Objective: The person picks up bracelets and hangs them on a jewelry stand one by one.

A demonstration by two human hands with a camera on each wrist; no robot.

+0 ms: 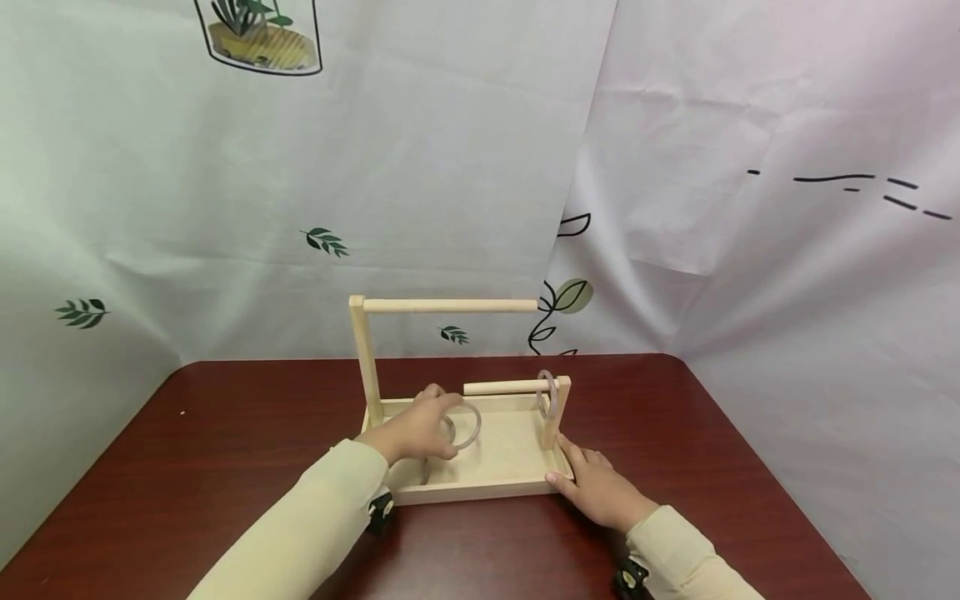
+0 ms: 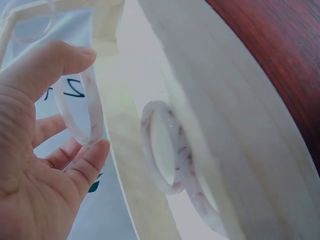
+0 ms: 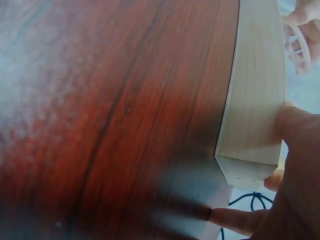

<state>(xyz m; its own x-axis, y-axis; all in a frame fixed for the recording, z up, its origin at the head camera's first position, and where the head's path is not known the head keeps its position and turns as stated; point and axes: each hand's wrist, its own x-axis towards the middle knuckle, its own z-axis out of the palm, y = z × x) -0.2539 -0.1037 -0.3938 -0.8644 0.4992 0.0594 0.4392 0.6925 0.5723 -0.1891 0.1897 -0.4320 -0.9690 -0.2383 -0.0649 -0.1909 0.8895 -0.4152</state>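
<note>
In the head view my left hand (image 1: 423, 425) is over the left half of a wooden jewelry stand. Its thumb and fingertips pinch a pale translucent bangle (image 2: 95, 110), raised above the tray base (image 1: 502, 446). Two more marbled bangles (image 2: 145, 135) lean by the tray's front wall in the left wrist view. Another bangle (image 1: 547, 393) hangs on the short lower bar (image 1: 498, 387), close to its post. My right hand (image 1: 600, 492) holds the tray's front right corner, thumb at the front wall and fingers along the right end.
A taller post (image 1: 365, 358) rises at the tray's left end, bearing a long upper bar (image 1: 450, 306) whose right end is free. The stand is on a dark red wooden table (image 1: 247, 442). Behind hangs a white printed cloth (image 1: 450, 167).
</note>
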